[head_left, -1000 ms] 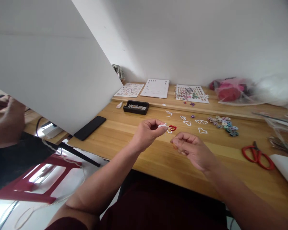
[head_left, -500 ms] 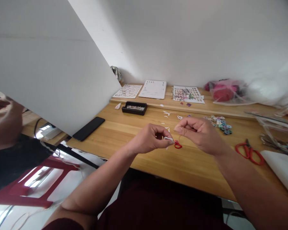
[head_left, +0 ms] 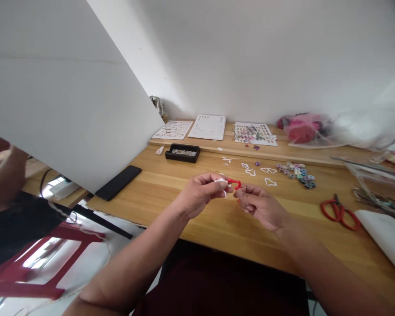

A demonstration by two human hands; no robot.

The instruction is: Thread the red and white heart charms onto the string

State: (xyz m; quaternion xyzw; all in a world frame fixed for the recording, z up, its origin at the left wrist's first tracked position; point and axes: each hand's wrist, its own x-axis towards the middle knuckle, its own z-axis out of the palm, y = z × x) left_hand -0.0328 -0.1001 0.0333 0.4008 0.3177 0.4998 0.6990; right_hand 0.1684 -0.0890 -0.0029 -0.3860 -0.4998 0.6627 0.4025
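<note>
Between finger and thumb, my left hand (head_left: 200, 193) pinches a small white piece (head_left: 221, 184), with a red cord-like piece (head_left: 235, 181) reaching out from it. The other end of the red piece is pinched by my right hand (head_left: 258, 204). Both hands are close together above the wooden table (head_left: 210, 226). White cut-out outlines (head_left: 270, 181) lie beyond them, beside a cluster of small coloured rings (head_left: 299, 172). Red-handled scissors (head_left: 340, 213) rest to the right of my right hand.
A black tray of small beads (head_left: 182, 152) and a black phone (head_left: 118, 182) lie at left. Paper sheets (head_left: 208, 127) and pink plastic bags (head_left: 303, 129) stand on the back ledge. Another person's arm (head_left: 6, 175) shows at far left, past a grey partition (head_left: 66, 87).
My right hand has moved down and left, and now grips the red piece. That piece, earlier hanging below my left fingertips, now spans between the hands. The view has shifted slightly.
</note>
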